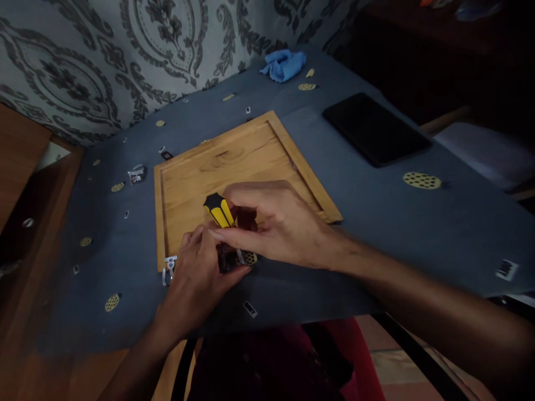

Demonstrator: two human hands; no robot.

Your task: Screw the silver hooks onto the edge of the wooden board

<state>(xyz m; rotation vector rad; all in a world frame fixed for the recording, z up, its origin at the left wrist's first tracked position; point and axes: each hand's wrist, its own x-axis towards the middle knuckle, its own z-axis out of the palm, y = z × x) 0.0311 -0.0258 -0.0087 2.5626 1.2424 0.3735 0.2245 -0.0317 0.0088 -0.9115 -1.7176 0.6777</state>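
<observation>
A framed wooden panel (pixel 192 192), like a cabinet door, lies on the table with one edge toward me. My right hand (pixel 284 225) is closed around the yellow and black handle of a screwdriver (pixel 220 210), which stands tilted over the panel's near edge. My left hand (pixel 198 273) curls at that same edge, its fingers close to the screwdriver. Whatever sits between its thumb and fingers is dark and mostly hidden. Beside the left hand, a metal hinge (pixel 170 264) shows at the panel's near left corner. A second metal hinge (pixel 137 174) rests on the cloth left of the panel.
A grey tablecloth (pixel 351 267) with a pineapple print covers the table. To the right lies a black tablet-like slab (pixel 376 129); a crumpled blue cloth (pixel 284 65) is at the back. Patterned fabric (pixel 167 44) rises behind, and wooden furniture (pixel 25 150) borders the left side.
</observation>
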